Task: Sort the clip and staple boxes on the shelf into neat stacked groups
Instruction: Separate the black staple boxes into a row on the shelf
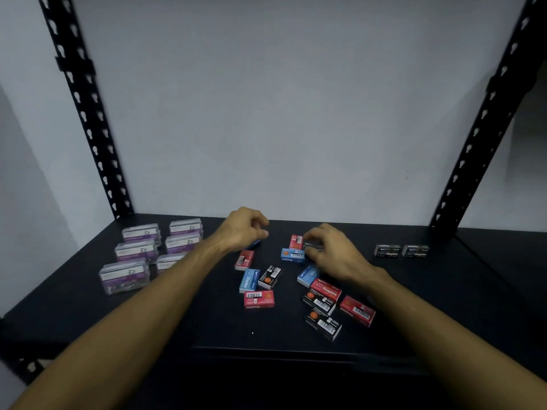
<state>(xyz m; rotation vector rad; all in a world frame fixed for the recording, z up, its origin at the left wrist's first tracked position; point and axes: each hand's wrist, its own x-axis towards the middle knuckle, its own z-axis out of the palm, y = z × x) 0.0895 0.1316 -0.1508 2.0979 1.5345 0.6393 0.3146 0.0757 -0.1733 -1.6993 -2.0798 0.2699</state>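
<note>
Whole frame soft with motion blur. Left hand [241, 232] covers most of a blue box [255, 244]; only a dark blue edge pokes out below the curled fingers [262, 229], contact unclear. Right hand [328, 250] sits over a dark box [310, 246], grip can't be confirmed. Left forearm [165, 288] hides part of the nearest clip boxes [170, 261]. Print on the clear clip boxes is unreadable. Two black staple boxes [401, 250] far right: small text too smeared. Both arms cut off by the bottom edge; shelf uprights [85, 113] cut at the top.
</note>
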